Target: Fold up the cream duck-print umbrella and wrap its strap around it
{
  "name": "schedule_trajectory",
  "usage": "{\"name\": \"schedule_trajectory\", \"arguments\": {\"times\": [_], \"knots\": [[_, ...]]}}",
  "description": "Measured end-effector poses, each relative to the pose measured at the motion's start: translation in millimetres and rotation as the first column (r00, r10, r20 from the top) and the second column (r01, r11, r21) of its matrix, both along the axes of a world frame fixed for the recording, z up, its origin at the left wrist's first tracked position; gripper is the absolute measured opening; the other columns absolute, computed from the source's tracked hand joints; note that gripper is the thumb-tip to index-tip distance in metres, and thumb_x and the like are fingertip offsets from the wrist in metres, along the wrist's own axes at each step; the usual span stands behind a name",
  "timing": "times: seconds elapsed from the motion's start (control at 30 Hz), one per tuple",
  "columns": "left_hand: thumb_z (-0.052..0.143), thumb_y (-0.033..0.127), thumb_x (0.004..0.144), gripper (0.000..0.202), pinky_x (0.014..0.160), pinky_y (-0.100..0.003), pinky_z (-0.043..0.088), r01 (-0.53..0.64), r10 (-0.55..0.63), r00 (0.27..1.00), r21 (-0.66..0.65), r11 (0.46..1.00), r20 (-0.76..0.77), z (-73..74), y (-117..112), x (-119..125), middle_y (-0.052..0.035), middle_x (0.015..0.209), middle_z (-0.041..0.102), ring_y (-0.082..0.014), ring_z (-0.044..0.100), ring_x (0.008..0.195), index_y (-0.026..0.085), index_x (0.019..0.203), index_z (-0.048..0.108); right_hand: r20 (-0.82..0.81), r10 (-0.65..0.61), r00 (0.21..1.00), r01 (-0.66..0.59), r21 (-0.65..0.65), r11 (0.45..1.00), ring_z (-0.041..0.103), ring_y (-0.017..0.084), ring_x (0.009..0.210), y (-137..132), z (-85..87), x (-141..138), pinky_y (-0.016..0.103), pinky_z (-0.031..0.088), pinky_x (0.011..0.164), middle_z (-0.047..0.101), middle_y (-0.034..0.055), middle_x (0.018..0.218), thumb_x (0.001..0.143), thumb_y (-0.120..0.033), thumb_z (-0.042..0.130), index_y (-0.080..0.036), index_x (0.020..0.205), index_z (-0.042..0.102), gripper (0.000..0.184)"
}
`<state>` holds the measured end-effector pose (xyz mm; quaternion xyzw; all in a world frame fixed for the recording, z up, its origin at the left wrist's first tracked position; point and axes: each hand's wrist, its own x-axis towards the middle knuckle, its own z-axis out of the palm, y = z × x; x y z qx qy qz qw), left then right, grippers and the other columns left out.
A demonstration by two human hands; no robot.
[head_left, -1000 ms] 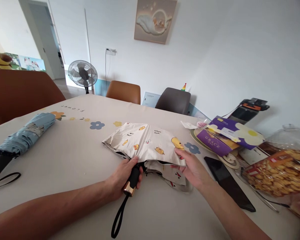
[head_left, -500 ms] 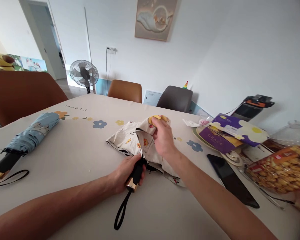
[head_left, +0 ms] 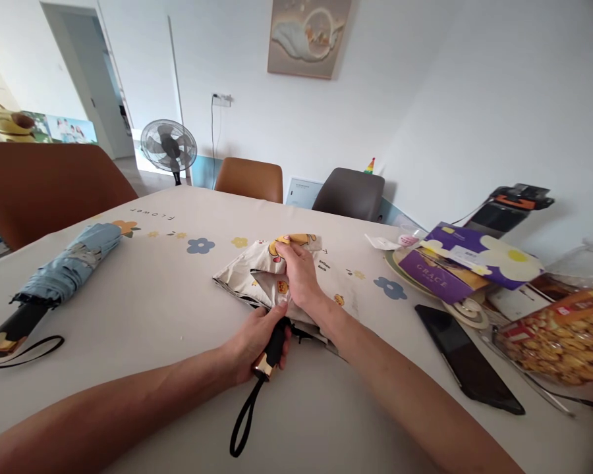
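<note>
A cream folding umbrella (head_left: 336, 284) printed with yellow ducks lies on the table in front of me, its canopy collapsed but loose and spread out. My left hand (head_left: 259, 339) is closed around the top of its black handle, which has a gold end and a black wrist strap hanging toward me. Above it, my right hand (head_left: 301, 273) pinches a fold of the canopy between thumb and fingers. At the far left rests a light blue folding umbrella (head_left: 72, 263), wrapped up, with a similar black and gold handle.
The table (head_left: 153, 316) has a pale cloth with printed flowers. On its right lie a black phone (head_left: 467, 359), purple boxes (head_left: 445, 273) on a plate and a bag of nuts or snacks (head_left: 563, 336). Chairs and a fan (head_left: 169, 146) stand beyond.
My right hand has moved left and slightly down, drawing the canopy fold over leftward. More of the printed cloth shows right of it. My left hand keeps its hold on the handle.
</note>
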<state>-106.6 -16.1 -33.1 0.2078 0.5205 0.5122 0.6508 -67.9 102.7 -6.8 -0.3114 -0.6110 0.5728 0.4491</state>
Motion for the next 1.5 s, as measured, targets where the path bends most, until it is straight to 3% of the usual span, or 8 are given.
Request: {"name": "schedule_trajectory", "arguments": {"times": [0.17,0.27,0.37,0.57,0.73,0.83,0.9,1.5], "knots": [[0.048,0.049,0.083,0.034,0.033,-0.022,0.039,0.049,-0.05,0.998,-0.032,0.998,-0.05,-1.9,-1.3,1.8,0.0017,0.052,0.051,-0.0093,0.045,0.036,0.019,0.07,0.041,0.216,-0.037,0.976,-0.031,0.305,0.952,0.049,0.013,0.059,19.3,16.8,-9.1,0.026,0.039,0.06,0.05,-0.002,0.054,0.074,-0.032,0.055,-0.018,0.049,0.049,0.03],[0.046,0.049,0.085,0.034,0.033,-0.022,0.039,0.065,-0.067,0.997,-0.042,0.997,-0.049,-1.6,-2.7,0.8,0.0021,0.049,0.05,-0.0089,0.044,0.035,0.019,0.07,0.041,0.35,0.109,0.93,-0.256,0.408,0.877,0.058,0.018,0.092,30.1,29.2,-18.0,0.028,0.04,0.084,0.066,0.0035,0.095,0.078,-0.034,0.054,-0.018,0.062,0.063,0.024],[0.046,0.05,0.085,0.034,0.033,-0.021,0.039,0.053,-0.054,0.998,-0.028,0.998,-0.015,-2.1,-3.7,-1.3,0.0021,0.051,0.051,-0.0087,0.044,0.035,0.019,0.072,0.042,0.409,0.236,0.881,-0.396,0.367,0.842,0.045,0.022,0.122,31.8,40.1,-18.5,0.032,0.033,0.1,0.046,0.0038,0.137,0.081,-0.044,0.054,-0.021,0.1,0.067,0.032],[0.048,0.046,0.084,0.03,0.034,-0.021,0.039,-0.008,0.009,0.999,-0.014,1.0,0.049,0.3,-5.4,0.3,0.002,0.055,0.051,-0.0078,0.044,0.037,0.018,0.075,0.043,0.489,-0.177,0.854,-0.171,0.586,0.792,0.035,0.025,0.131,32.7,48.7,57.2,0.04,0.031,0.104,0.039,0.0033,0.144,0.086,-0.046,0.045,-0.024,0.122,0.055,0.042],[0.049,0.049,0.083,0.032,0.032,-0.019,0.035,-0.088,0.088,0.996,-0.056,0.995,0.005,1.6,-5.9,4.5,0.0021,0.052,0.051,-0.0084,0.045,0.034,0.018,0.075,0.045,0.694,-0.635,0.337,0.021,0.669,0.743,0.045,0.03,0.123,40.5,30.6,193.9,0.045,0.031,0.103,0.052,0.0142,0.131,0.083,-0.037,0.047,-0.016,0.117,0.055,0.04],[0.047,0.048,0.084,0.032,0.033,-0.019,0.036,-0.143,0.142,0.99,-0.035,0.989,-0.013,1.5,-4.9,4.9,0.0023,0.05,0.051,-0.0084,0.045,0.033,0.018,0.073,0.044,0.81,-0.586,-0.002,0.116,0.582,0.805,0.046,0.038,0.119,28.4,13.2,262.1,0.05,0.032,0.099,0.054,0.0213,0.126,0.08,-0.05,0.049,-0.013,0.118,0.054,0.053],[0.048,0.046,0.084,0.03,0.034,-0.019,0.036,-0.158,0.157,0.987,-0.029,0.987,-0.017,2.3,-4.5,4.6,0.0027,0.05,0.05,-0.0081,0.044,0.034,0.018,0.073,0.044,0.894,-0.437,-0.1,0.192,0.448,0.873,0.048,0.041,0.116,15.6,1.3,287.7,0.053,0.034,0.096,0.053,0.0241,0.126,0.077,-0.059,0.048,-0.009,0.124,0.049,0.069],[0.049,0.045,0.082,0.031,0.033,-0.017,0.031,-0.132,0.131,0.991,-0.015,0.991,-0.025,1.1,-8.3,0.3,0.001,0.051,0.051,-0.0082,0.046,0.036,0.016,0.071,0.048,0.92,-0.377,-0.103,0.335,0.389,0.858,0.055,0.04,0.108,14.5,-17.3,316.4,0.048,0.045,0.081,0.057,0.0235,0.118,0.068,-0.06,0.052,-0.009,0.122,0.051,0.075]]}}
